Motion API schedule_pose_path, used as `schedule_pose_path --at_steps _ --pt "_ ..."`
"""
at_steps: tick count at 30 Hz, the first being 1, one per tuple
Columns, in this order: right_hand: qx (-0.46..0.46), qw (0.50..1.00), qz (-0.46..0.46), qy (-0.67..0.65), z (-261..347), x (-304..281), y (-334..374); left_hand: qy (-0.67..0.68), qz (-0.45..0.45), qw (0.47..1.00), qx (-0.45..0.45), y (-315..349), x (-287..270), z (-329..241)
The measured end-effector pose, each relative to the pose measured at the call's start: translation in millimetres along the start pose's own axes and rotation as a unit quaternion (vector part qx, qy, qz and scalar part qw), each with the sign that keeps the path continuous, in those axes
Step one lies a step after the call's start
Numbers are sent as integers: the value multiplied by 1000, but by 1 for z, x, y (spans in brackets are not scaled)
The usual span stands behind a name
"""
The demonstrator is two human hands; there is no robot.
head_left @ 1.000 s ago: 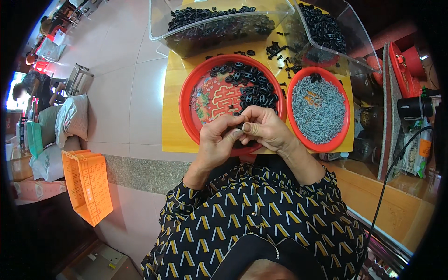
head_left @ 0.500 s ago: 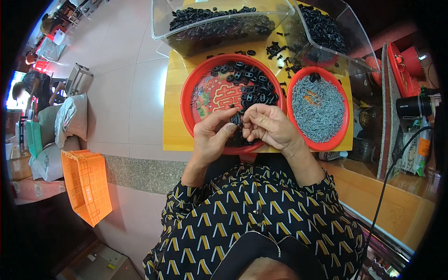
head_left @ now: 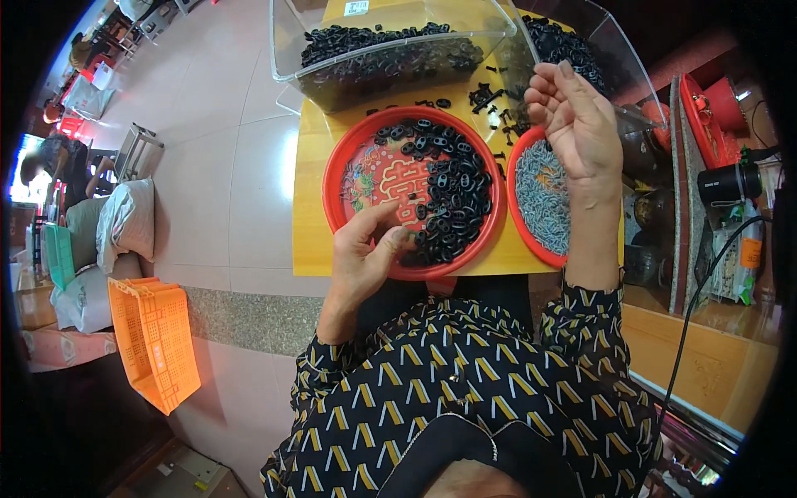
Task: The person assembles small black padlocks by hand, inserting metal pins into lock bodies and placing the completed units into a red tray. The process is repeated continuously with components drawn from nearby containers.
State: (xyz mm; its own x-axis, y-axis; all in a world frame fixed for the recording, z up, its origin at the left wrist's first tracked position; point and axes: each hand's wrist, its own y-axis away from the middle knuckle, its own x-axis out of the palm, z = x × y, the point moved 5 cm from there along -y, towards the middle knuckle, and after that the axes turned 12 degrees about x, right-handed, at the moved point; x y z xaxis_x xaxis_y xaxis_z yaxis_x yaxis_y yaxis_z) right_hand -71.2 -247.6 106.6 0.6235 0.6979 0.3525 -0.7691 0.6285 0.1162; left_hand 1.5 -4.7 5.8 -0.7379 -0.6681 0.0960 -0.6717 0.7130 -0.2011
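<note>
My left hand [head_left: 364,249] hovers over the near left rim of a round red tray [head_left: 330,178]. Its thumb and index finger are apart, and no part shows between them. In the tray lies a heap of small black oval parts with two holes [head_left: 457,195], mostly to the right, with a few grey screws at the left. My right hand [head_left: 573,116] is raised, palm up, beside the wall of the right clear bin [head_left: 639,83]. Its fingers are curled in toward the thumb; whatever they hold is hidden. Below its wrist, a red tray of grey screws [head_left: 540,199] is partly covered by my forearm.
A clear bin of black parts [head_left: 390,54] stands at the back of the yellow table [head_left: 311,224]. Loose black pieces [head_left: 486,95] lie between bins and trays. Off to the left, an orange crate [head_left: 158,344] is on the floor. A black cable [head_left: 693,307] runs down the right.
My right hand has left my left hand and moved up and right toward the right bin. The black part between my hands is no longer visible there. My left hand has shifted slightly down-left.
</note>
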Motion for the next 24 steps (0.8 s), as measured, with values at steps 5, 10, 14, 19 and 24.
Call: schedule_pose_path --at_steps 5,10,14,19,24 --pt "-138 857 6 496 -46 39 16 -134 21 988 67 -3 -7 4" --pt "-198 686 29 700 -103 57 8 -308 0 934 183 -9 -13 -24" --pt "-171 626 46 760 -117 61 4 -457 -24 851 260 -14 -28 -32" --pt "-150 598 74 784 -123 68 2 -519 20 815 257 -28 -30 -29" --pt "-153 608 76 775 -125 72 2 -542 87 795 259 -45 -21 -20"
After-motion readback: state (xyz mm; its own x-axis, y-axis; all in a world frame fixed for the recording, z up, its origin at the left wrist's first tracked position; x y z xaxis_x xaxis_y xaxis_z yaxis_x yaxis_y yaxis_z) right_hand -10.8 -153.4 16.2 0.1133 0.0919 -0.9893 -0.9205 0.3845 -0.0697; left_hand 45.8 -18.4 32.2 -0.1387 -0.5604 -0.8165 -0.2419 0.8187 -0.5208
